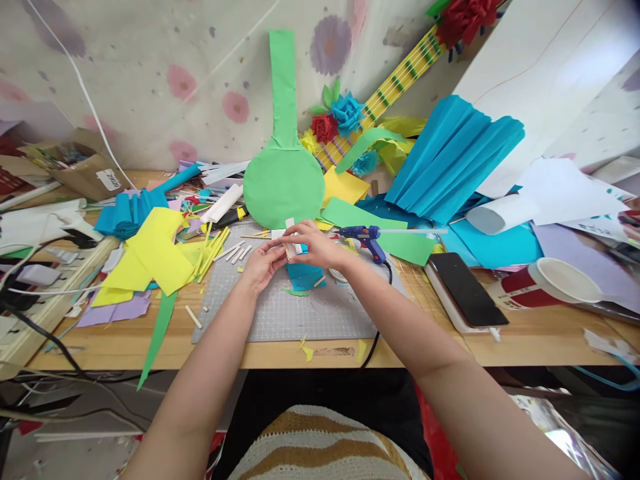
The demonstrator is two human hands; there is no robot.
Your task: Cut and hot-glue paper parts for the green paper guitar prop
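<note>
Both of my hands meet over the grey cutting mat (235,320). Between their fingers is a small white piece of paper or card (290,225), with a thin pale strip along it. My left hand (264,265) pinches it from the left, and my right hand (315,245) grips it from above and the right. Fingers hide much of the piece. Blue paper (305,277) lies just under the hands. Behind them stands a green paper-covered shape (284,187), a round body with a long neck. A blue glue gun (367,240) rests right of my right hand.
Yellow paper (155,253) and short white sticks (235,253) lie to the left. At right are a phone (467,290), a paper cup (550,283) and folded blue paper (450,160). A decorated yellow neck with strings (400,77) leans on the wall. A black cord (376,343) crosses the table edge.
</note>
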